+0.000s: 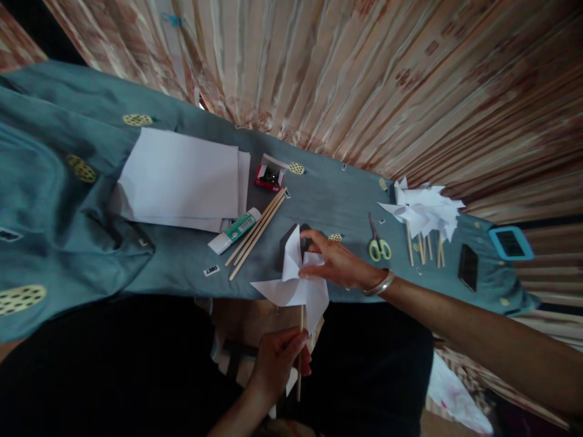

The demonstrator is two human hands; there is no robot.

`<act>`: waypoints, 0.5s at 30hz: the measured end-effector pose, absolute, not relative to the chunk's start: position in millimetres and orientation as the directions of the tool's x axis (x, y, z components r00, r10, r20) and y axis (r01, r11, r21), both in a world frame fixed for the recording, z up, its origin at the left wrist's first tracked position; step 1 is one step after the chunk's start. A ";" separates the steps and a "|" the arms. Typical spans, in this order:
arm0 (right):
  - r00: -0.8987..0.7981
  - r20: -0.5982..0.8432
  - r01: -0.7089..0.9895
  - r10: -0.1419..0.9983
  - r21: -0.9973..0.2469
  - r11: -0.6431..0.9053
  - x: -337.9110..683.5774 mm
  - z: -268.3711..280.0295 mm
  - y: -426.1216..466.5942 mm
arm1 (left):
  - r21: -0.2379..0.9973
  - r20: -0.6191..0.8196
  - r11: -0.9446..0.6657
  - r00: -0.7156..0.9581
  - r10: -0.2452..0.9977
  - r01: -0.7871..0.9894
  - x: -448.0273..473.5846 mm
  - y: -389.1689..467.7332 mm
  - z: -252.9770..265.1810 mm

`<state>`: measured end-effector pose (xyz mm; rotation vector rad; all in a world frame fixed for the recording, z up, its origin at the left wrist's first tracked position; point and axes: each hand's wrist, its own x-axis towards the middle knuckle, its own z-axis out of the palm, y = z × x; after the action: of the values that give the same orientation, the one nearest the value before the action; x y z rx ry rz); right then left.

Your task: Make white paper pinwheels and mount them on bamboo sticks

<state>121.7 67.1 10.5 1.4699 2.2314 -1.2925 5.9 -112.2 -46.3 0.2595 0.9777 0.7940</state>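
A white paper pinwheel [291, 292] on a thin wooden stick [299, 381] is held upright at the near edge of the cloth. Low on the stick, my left hand [283, 358] is closed around it. My right hand [339, 262], with a bangle at the wrist, pinches the pinwheel near its middle, thumb in front and fingers behind the paper. What fastens the paper to the stick is hidden. Left of the pinwheel lie several loose wooden sticks [259, 233] beside a green and white glue stick [235, 230].
A stack of white paper [186, 176] lies left. Behind the sticks stands a small open red box [269, 174] of dark pins. To the right are yellow-green scissors [379, 247], a pile of paper pinwheels [428, 209], a dark phone [468, 267] and a blue-framed device [511, 243]. Curtains [319, 73] hang behind.
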 end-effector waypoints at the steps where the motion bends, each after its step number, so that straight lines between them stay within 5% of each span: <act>1: -0.496 -0.565 0.818 0.659 -0.559 0.135 120.9 11.7 67.2 | 0.535 -0.640 0.697 0.310 0.703 -0.477 6.0 -112.4 -46.9; 15: -0.559 -0.511 0.781 0.652 -0.590 0.207 124.7 7.8 66.4 | 0.530 -0.603 0.687 0.348 0.718 -0.497 10.2 -119.0 -59.5</act>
<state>124.7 66.4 7.8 1.3898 2.3192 -1.2794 10.2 -119.0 -59.5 0.2733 0.9202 0.8004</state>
